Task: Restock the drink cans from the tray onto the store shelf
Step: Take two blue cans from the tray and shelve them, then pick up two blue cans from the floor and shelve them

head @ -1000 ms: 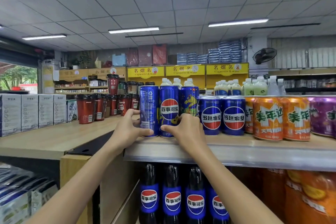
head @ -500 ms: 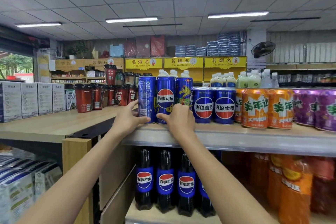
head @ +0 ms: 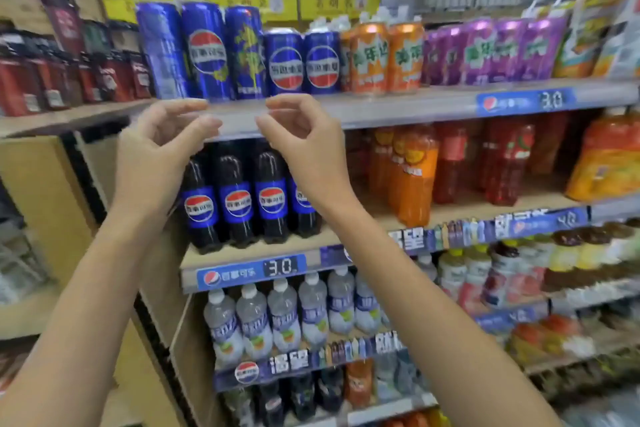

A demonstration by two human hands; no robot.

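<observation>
Three tall blue cola cans [head: 207,51] stand upright in a row at the left end of the top shelf [head: 398,107]. Two shorter blue cans [head: 302,61] stand right of them, then orange cans [head: 384,57] and purple cans [head: 491,50]. My left hand [head: 162,146] hovers just below and in front of the tall cans, fingers loosely curled and apart, holding nothing. My right hand [head: 299,139] is level with it to the right, also empty with fingers apart. Neither hand touches a can. No tray is in view.
Dark cola bottles [head: 239,198] fill the shelf below my hands, clear bottles [head: 284,315] the one under that. Orange and red bottles [head: 450,163] stand to the right. Red cups [head: 62,80] sit on a wooden counter [head: 41,121] at the left.
Both hands have let go of the tall blue cans and pulled back and down from the shelf. The camera has tilted down, bringing the lower shelves into view.
</observation>
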